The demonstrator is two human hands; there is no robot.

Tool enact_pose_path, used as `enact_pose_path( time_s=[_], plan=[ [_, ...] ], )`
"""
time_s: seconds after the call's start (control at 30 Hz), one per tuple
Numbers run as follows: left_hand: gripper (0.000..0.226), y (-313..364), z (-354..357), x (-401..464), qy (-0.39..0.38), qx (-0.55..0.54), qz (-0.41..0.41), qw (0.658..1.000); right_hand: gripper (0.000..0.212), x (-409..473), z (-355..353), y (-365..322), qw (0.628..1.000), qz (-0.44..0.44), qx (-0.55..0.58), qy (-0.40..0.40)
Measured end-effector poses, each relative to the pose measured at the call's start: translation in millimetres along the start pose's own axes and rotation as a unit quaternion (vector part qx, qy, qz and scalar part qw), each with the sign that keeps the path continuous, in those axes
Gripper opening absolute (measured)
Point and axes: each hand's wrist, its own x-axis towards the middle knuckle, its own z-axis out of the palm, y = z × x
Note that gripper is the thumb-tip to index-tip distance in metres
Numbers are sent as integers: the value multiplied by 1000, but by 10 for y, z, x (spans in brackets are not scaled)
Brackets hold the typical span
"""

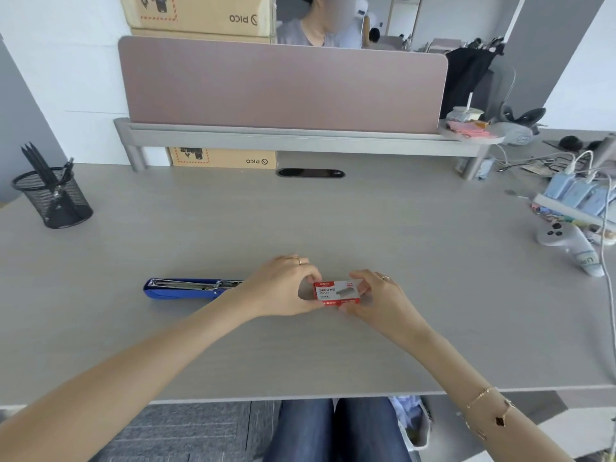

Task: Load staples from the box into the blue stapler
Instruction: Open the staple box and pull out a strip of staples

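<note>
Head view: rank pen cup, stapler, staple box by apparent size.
1. pen cup, though it sits farther back
2. stapler, long but thin, so close to the cup; its end is hidden by the left hand
3. staple box

Bright, even daylight fills the view, soft and without glare on the pale surface (333, 221). Only faint, diffuse shadows lie under the left hand (283, 288) and right hand (380, 298) and just below their grip on the staple box (336, 292). Wide-angle distortion bends the edges; the box print is slightly blurred, and things far beyond the grip look soft
</note>
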Motion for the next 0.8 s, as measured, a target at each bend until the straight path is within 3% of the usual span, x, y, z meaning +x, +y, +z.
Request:
enact_pose_path(
  time_s=[0.2, 0.4, 0.8],
  plan=[
    [35, 35, 34, -5, -12, -27, -5, 1000, 42, -3, -5, 53, 1000, -15, 6, 9],
    [41, 10, -54, -10, -54, -15, 1, 998, 36, 10, -70, 46, 1000, -19, -4, -22],
    [38, -60, -115, -72, -49, 12, 12, 999, 33, -1, -88, 129, 999, -28, 1, -22]
  ],
)
